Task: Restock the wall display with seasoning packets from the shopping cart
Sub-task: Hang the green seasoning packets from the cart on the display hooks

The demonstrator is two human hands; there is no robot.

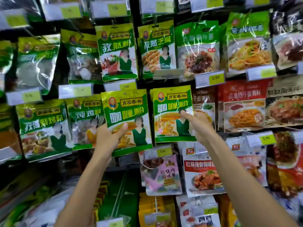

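1. Gripping the loose curry packet [126, 122] only by its lower left corner, thumb across the front and fingers behind, the left hand [109, 136] leaves the top edge free to flop. The packet is held up against the wall display [134, 18], between the stew packet [85, 122] and the hanging curry packet [173, 112], and it overlaps the stew packet's right edge.
2. Its top edge sits just under a price tag [127, 86], and the peg it needs is hidden, so a blind push could miss the peg or snag the tag.
3. The right hand [199, 123] pinches the hanging curry packet at its right edge, thumb on the front. A tug there could slide that packet off the display.
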